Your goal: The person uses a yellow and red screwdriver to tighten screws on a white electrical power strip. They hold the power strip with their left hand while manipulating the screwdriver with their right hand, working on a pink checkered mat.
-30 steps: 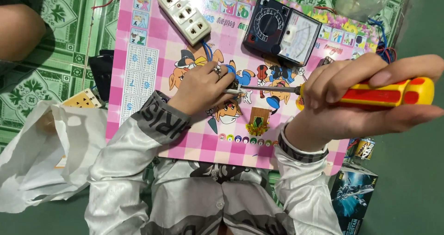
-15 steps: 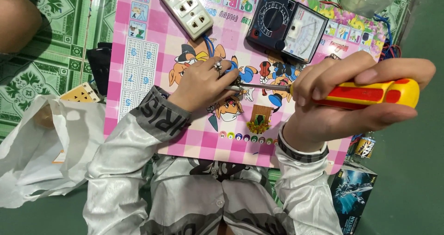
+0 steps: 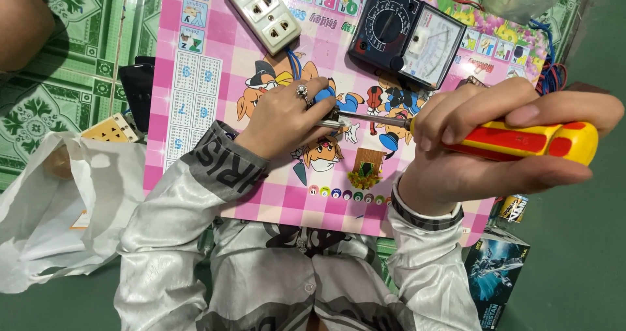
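My right hand (image 3: 479,152) grips a screwdriver with a red and yellow handle (image 3: 521,141); its metal shaft (image 3: 375,118) runs left to a small metal part (image 3: 332,120). My left hand (image 3: 287,116), with a ring on one finger, pinches that small part over a pink cartoon-printed board (image 3: 195,77). The screwdriver tip touches the part between my left fingers. A blue piece shows just above those fingers.
A white power strip (image 3: 261,12) and a black analog multimeter (image 3: 407,34) lie at the board's far side. A white plastic bag (image 3: 59,201) is at left, a small printed box (image 3: 495,272) at lower right, another person's knee (image 3: 23,25) at top left.
The view has shifted slightly, so the board and tools sit higher in frame. My right hand with the screwdriver has moved a little left toward the part. My left hand stays put.
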